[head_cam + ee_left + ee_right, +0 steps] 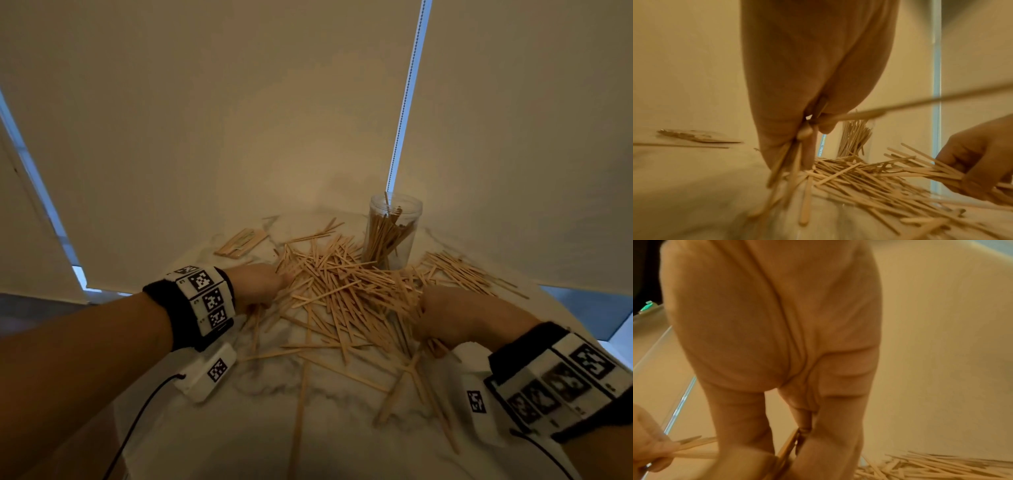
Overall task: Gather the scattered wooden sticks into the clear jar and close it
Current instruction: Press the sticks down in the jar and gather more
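Thin wooden sticks (pixel 342 287) lie in a loose heap on the pale marbled table (pixel 239 438). Behind the heap the clear jar (pixel 392 233) stands upright and uncovered, partly filled with sticks. My left hand (pixel 263 286) is at the heap's left edge, its fingers (pixel 807 146) curled round several sticks that hang down. At the heap's right side my right hand (pixel 445 315) grips a bunch of sticks (pixel 920 172). The right wrist view shows those fingers (pixel 748 426) closed on sticks. No lid is in view.
A flat packet of sticks (pixel 241 241) lies at the back left of the table. More loose sticks (pixel 459 270) spread to the right of the jar, near the table's right edge. Pale blinds hang close behind the table.
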A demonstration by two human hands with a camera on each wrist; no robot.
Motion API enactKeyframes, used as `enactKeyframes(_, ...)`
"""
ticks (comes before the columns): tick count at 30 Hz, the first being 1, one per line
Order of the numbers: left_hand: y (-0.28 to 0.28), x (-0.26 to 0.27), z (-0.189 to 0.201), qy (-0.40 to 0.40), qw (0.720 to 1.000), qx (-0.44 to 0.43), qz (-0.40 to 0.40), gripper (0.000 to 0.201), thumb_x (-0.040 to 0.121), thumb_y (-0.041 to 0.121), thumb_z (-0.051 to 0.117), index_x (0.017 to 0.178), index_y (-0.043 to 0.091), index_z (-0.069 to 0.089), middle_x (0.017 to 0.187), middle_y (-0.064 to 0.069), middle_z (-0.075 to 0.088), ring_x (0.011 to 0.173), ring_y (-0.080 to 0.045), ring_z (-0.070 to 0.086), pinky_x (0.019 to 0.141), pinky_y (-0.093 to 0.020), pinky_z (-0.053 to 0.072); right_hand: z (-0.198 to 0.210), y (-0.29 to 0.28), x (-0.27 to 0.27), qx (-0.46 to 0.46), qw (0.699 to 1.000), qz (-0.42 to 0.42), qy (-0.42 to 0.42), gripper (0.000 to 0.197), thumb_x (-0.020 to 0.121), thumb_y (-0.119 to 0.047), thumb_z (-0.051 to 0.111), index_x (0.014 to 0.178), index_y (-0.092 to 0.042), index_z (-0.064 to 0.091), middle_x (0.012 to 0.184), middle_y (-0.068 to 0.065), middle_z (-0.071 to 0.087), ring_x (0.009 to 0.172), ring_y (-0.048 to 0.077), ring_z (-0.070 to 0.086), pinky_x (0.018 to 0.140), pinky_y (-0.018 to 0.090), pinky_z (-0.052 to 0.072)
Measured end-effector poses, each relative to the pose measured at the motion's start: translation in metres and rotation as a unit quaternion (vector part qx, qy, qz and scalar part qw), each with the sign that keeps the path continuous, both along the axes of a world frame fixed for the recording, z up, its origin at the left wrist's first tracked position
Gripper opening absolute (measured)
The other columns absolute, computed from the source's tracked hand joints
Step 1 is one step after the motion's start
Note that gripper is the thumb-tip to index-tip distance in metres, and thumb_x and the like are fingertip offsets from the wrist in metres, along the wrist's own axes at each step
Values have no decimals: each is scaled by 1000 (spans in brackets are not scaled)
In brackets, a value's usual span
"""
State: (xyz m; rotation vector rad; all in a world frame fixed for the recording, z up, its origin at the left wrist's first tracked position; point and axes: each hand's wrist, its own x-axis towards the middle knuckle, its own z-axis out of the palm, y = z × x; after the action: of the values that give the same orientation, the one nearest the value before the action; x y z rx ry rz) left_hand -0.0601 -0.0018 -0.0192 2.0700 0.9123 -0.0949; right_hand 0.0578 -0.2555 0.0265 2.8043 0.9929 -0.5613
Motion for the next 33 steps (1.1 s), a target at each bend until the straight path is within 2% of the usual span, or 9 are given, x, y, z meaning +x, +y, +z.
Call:
enactKeyframes(4, -10, 10, 0, -146, 978, -145, 37, 22, 108, 28, 39, 96, 10, 44, 66, -1, 43, 51, -11, 36, 46, -24, 37, 7, 0, 5, 62, 998, 0, 32, 21, 91, -15, 60, 89, -1, 76, 84, 9, 77, 65, 19, 66, 61, 25, 54)
enactKeyframes(8, -27, 23, 8, -230, 957, -168, 47, 22, 109, 29, 37, 100, 11, 46, 66, 0, 41, 51, -11, 35, 46, -24, 34, 18, 6, 0, 167, 985, 10, 28, 24, 91, -18, 63, 68, -17, 69, 65, -1, 71, 58, 11, 65, 56, 23, 52)
enactKeyframes(14, -32, 54, 18, -312, 941, -85, 95, 53, 99, 61, 38, 113, 13, 56, 88, -3, 60, 72, -19, 53, 75, -38, 52, 27, 33, 10, 274, 961, 22, 12, 10, 97, -26, 59, 89, -28, 65, 78, -8, 67, 72, 10, 66, 64, 25, 49)
enactKeyframes(19, -38, 73, 32, -378, 918, -104, 60, 102, 55, 101, 41, 111, 18, 56, 88, 1, 57, 67, -13, 53, 71, -34, 50, 31, 66, 25, 344, 938, 31, -16, 9, 97, -30, 58, 94, -24, 64, 84, -3, 69, 78, 17, 67, 78, 41, 57)
enactKeyframes(21, -41, 83, 38, -425, 894, -142, 7, 74, 67, 87, 58, 91, 16, 58, 78, -3, 55, 57, -12, 50, 61, -31, 44, 29, 83, 29, 354, 934, 55, -14, 9, 97, -30, 56, 95, -23, 62, 85, -2, 69, 77, 17, 67, 76, 42, 58)
enactKeyframes(24, -36, 99, 41, -455, 872, -179, -8, 39, 82, 52, 76, 84, 14, 66, 72, -8, 67, 63, -23, 66, 61, -36, 55, 23, 106, 35, 354, 932, 78, -14, 10, 97, -24, 53, 103, -21, 60, 89, 0, 67, 79, 18, 66, 75, 37, 58)
enactKeyframes(28, -13, 114, 33, -446, 880, -162, 31, 29, 91, 40, 69, 73, 18, 67, 71, -11, 64, 68, -26, 62, 70, -42, 52, 17, 120, 44, 373, 924, 82, -8, 12, 97, -26, 57, 109, -26, 60, 93, -5, 68, 83, 13, 65, 69, 25, 53)
enactKeyframes(30, -6, 116, 30, -445, 879, -168, 47, 37, 97, 37, 62, 64, 21, 67, 69, -8, 67, 64, -23, 62, 62, -34, 52, 13, 121, 46, 389, 917, 91, 2, 6, 96, -29, 61, 100, -34, 59, 85, -11, 67, 79, 7, 64, 63, 17, 48)
enactKeyframes(33, 0, 120, 31, -457, 865, -195, 75, 38, 102, 40, 51, 77, 13, 61, 68, -5, 66, 51, -11, 58, 48, -22, 45, 7, 123, 49, 377, 922, 93, 3, 4, 93, -29, 65, 97, -31, 66, 84, -9, 69, 77, 7, 65, 63, 17, 48)
